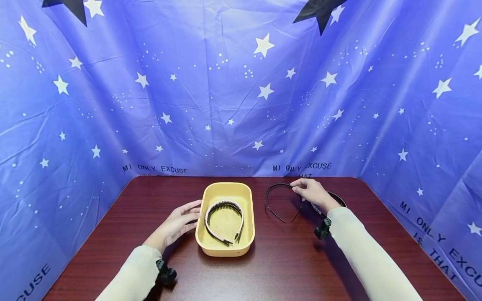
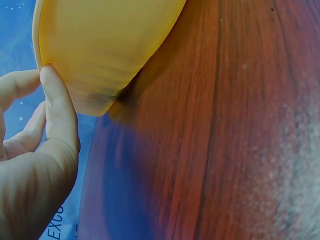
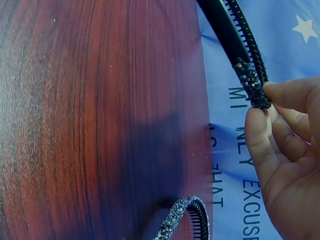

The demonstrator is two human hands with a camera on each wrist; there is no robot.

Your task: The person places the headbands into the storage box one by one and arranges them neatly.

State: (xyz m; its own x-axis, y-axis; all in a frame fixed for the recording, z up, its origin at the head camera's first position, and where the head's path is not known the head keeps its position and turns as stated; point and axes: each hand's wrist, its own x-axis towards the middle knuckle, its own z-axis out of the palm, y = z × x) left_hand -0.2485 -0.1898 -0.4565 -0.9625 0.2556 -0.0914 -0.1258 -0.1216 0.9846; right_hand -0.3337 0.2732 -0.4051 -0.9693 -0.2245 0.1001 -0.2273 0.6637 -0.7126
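Blue star-print curtain [image 1: 226, 100] w/ blk txt [image 1: 174, 169]; red-brn wood tbl [image 1: 286, 267].

yellow rounded tub [image 1: 226, 252]: upright; pale and dark toothed headbands [image 1: 226, 203] lie inside. black toothed headband [image 1: 279, 184]: pinched by right hand [image 1: 313, 193], right of tub. speckled headband [image 3: 176, 215]: on table, partly hidden.

Between the yellow tub [image 1: 226, 252] and the black headband [image 1: 278, 184] in my right hand [image 1: 310, 191], free tabletop [image 1: 282, 255] lets me pass. The tub's wall blocks my left hand [image 1: 180, 221] rightward; a glittery headband [image 3: 175, 219] crowds my right wrist.
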